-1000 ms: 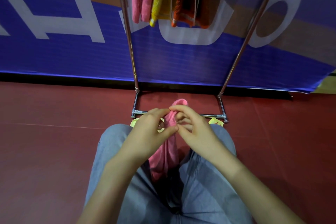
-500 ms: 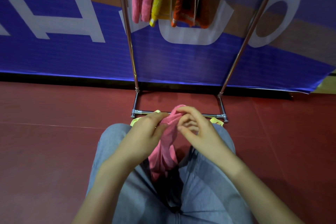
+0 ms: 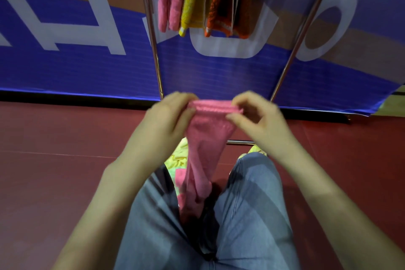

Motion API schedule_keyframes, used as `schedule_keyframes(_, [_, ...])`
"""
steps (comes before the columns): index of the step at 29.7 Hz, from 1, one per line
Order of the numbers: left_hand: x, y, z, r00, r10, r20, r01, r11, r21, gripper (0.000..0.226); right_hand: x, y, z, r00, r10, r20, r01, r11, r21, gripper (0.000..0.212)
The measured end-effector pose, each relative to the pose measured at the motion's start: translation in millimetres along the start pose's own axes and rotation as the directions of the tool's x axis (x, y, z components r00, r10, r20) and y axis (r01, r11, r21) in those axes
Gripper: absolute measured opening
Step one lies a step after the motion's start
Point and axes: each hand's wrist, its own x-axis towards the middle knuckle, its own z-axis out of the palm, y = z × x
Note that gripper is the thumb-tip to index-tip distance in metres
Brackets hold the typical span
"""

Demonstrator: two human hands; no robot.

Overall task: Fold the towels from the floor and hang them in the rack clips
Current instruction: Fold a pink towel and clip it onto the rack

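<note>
A pink towel [image 3: 203, 149] hangs in front of me, its top edge stretched level between both hands. My left hand [image 3: 168, 116] pinches the left end of that edge and my right hand [image 3: 260, 116] pinches the right end. The cloth narrows downward and ends between my knees. Behind it stands the metal rack [image 3: 153, 39], with pink, yellow and orange towels [image 3: 197, 0] hanging from its top. A yellow-green towel [image 3: 178, 158] lies on the floor under the pink one, mostly hidden.
My legs in blue jeans [image 3: 247, 208] fill the lower middle. The rack's base bar [image 3: 241, 142] crosses the red floor [image 3: 54, 171] just past my knees. A blue and white banner [image 3: 76, 61] covers the wall behind the rack.
My hands have risen and moved apart, drawing the bunched top of the pink towel into a straight, spread edge. The view has shifted so the floor towel now shows between my knees.
</note>
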Motion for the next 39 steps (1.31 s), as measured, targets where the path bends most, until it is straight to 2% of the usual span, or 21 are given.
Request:
schedule_keyframes(3, [17.4, 19.8, -24.1, 0.986, 0.057, -0.156, -0.064, 0.997, -0.037, 0.026, 18.7, -35.1, -15.9, 0.98, -0.121, -0.16, 0.142, 0.982, 0.124, 0.031])
schedule_keyframes(5, [24.5, 27.9, -35.2, 0.974, 0.088, -0.208, -0.098, 0.995, -0.037, 0.025, 25.3, -49.8, -21.1, 0.962, -0.154, -0.226, 0.197, 0.963, 0.183, 0.037])
schedule_keyframes(8, [21.5, 26.1, -34.1, 0.983, 0.046, -0.18, -0.063, 0.993, -0.095, 0.02, 22.8, -48.2, -13.2, 0.969, -0.082, -0.232, 0.144, 0.953, 0.266, 0.038])
schedule_keyframes(11, [9.5, 20.7, -21.1, 0.997, -0.073, -0.033, 0.064, 0.975, -0.211, 0.013, 13.1, -32.1, -0.1, 0.973, 0.077, -0.217, 0.017, 0.916, 0.401, 0.039])
schedule_keyframes(13, [9.1, 21.4, -17.9, 0.988, -0.118, 0.103, 0.141, 0.957, -0.254, 0.016, 11.4, -27.4, 4.6, 0.974, 0.118, -0.193, -0.024, 0.902, 0.431, 0.041])
schedule_keyframes(16, [15.6, 22.3, -19.7, 0.961, -0.149, 0.234, 0.187, 0.971, -0.15, 0.045, 12.6, -30.7, 8.7, 0.984, 0.1, -0.148, -0.03, 0.909, 0.415, 0.047])
schedule_keyframes(18, [21.2, 23.9, -22.6, 0.964, -0.156, 0.215, 0.17, 0.984, -0.049, 0.048, 13.3, -31.9, 8.8, 0.986, 0.102, -0.135, -0.036, 0.906, 0.421, 0.05])
schedule_keyframes(22, [28.3, 26.2, -28.5, 0.981, -0.095, 0.17, 0.108, 0.992, -0.07, 0.018, 8.6, -24.3, 7.7, 0.989, 0.119, -0.093, -0.063, 0.885, 0.462, 0.05])
schedule_keyframes(26, [25.9, 24.1, -26.9, 0.98, -0.097, 0.176, 0.119, 0.986, -0.119, 0.01, -8.1, 10.5, 25.7, 0.971, 0.209, 0.113, -0.238, 0.868, 0.437, 0.04])
schedule_keyframes(28, [25.2, 21.7, -26.7, 0.982, -0.115, 0.149, 0.134, 0.982, -0.129, 0.008, -19.9, 35.8, 38.1, 0.926, 0.274, 0.261, -0.358, 0.86, 0.365, 0.033])
schedule_keyframes(30, [24.6, 18.6, -29.2, 0.985, -0.13, 0.114, 0.144, 0.982, -0.123, 0.006, -30.6, 61.8, 49.1, 0.877, 0.338, 0.34, -0.444, 0.841, 0.309, 0.032])
schedule_keyframes(33, [24.6, 15.7, -33.7, 0.986, -0.15, 0.073, 0.159, 0.978, -0.137, 0.004, -40.0, 88.3, 62.2, 0.836, 0.445, 0.32, -0.528, 0.81, 0.255, 0.032])
schedule_keyframes(35, [24.8, 15.6, -37.0, 0.989, -0.142, 0.046, 0.147, 0.979, -0.141, 0.009, -41.3, 94.9, 72.3, 0.816, 0.494, 0.3, -0.572, 0.766, 0.294, 0.03])
schedule_keyframes(39, [25.1, 17.4, -42.8, 0.992, -0.125, 0.002, 0.124, 0.984, -0.125, 0.015, -40.1, 98.0, 86.2, 0.824, 0.507, 0.252, -0.566, 0.758, 0.323, 0.025])
